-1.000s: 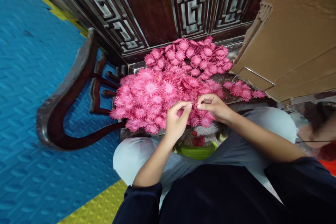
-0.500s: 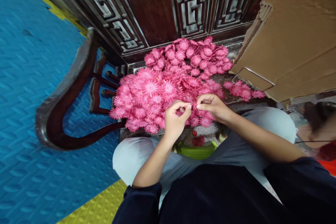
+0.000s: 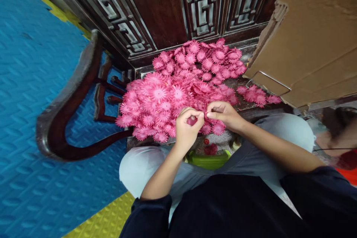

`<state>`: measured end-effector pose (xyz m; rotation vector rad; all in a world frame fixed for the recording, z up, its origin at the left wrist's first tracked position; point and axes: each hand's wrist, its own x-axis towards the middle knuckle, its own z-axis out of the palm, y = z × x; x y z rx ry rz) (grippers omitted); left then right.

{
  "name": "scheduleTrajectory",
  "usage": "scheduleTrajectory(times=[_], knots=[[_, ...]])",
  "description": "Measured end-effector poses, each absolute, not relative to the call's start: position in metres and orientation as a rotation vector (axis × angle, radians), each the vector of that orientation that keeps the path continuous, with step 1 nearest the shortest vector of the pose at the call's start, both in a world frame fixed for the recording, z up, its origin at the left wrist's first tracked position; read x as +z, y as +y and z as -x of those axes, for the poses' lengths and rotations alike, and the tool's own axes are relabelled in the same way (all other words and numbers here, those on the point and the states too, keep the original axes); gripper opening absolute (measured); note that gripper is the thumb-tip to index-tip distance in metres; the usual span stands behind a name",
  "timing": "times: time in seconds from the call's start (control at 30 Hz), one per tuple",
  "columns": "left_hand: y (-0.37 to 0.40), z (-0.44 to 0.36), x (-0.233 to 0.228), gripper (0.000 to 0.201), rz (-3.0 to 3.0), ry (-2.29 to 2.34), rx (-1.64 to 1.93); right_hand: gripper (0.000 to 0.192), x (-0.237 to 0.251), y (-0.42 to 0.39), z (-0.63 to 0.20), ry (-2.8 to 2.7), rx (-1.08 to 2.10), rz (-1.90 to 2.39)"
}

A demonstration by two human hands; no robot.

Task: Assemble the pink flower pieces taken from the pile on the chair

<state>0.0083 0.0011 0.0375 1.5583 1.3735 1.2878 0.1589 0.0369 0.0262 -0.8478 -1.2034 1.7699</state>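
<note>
A big heap of pink paper flowers point(image 3: 178, 89) covers the seat of a dark carved wooden chair point(image 3: 69, 93) in front of me. My left hand point(image 3: 186, 128) is curled at the heap's near edge, fingers pinched around a small pink flower piece. My right hand point(image 3: 225, 115) meets it fingertip to fingertip, pinching the same piece from the right. Both hands hover just above the nearest flowers.
A cardboard box point(image 3: 312, 41) with a metal wire handle point(image 3: 267, 78) stands at the right. A green container point(image 3: 208, 160) with small red bits sits between my knees. Blue and yellow foam mats point(image 3: 30, 100) cover the floor on the left.
My left fingers have curled in tighter and both hands have drawn slightly closer together; otherwise hands and heap stay put.
</note>
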Motion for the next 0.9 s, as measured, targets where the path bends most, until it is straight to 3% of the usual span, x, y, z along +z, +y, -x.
scheduleTrajectory(times=[0.4, 0.9], knots=[[0.0076, -0.0065, 0.0372, 0.03, -0.727, 0.914, 1.121, 0.02, 0.0343, 0.035, -0.1646, -1.161, 1.902, 0.711], [0.0072, -0.0066, 0.0292, 0.027, -0.72, 0.782, 1.075, 0.023, 0.0328, 0.035, -0.1659, -1.103, 1.984, 0.667]])
